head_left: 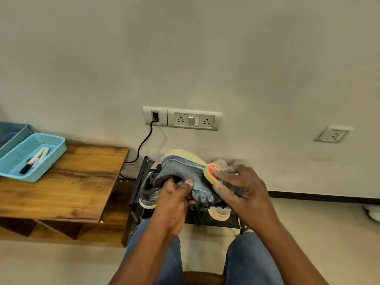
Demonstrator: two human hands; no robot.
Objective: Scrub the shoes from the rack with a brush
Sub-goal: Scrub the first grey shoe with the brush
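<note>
Fingers [221, 187] of our right hand [244, 192] gripped the brush [210, 173] against the grey shoe [185, 171]; our left hand [174, 200] clutched its opening, above the rack [136, 188]. Scrubbing seemingly midway; another shoe [147, 197] waited left.

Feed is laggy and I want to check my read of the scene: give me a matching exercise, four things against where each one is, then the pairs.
Things:
1. grey sneaker
2. brush
3. markers
4. black cable

Places:
A. in the blue basket on the wooden table
B. plugged into the wall socket
C. held by the left hand above the shoe rack
D. under the right hand, against the sneaker

Pairs: 1-C, 2-D, 3-A, 4-B
</note>
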